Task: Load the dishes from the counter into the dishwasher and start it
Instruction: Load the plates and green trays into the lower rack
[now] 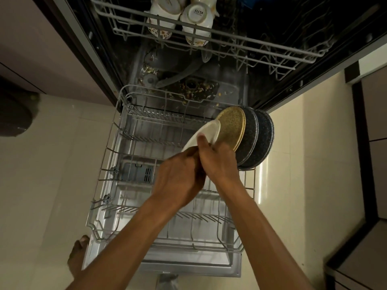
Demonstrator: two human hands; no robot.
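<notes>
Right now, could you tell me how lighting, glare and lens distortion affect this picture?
Head view: dim warm light; the dishwasher tub interior is dark; glare streaks the floor tile beside the lower rack; wide-angle bending curves the door frame; the white plate looks slightly soft.

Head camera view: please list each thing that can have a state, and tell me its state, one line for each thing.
Dishwasher door: open, folded down.
Lower rack: pulled out, mostly unfilled.
Upper rack: holds cups.
Cups: upside down.
White plate: tilted, held by both hands.
Left hand: gripping the white plate.
Right hand: gripping the white plate.
Gold plate: standing on edge in the rack.
Dark plates: standing on edge behind it.
</notes>
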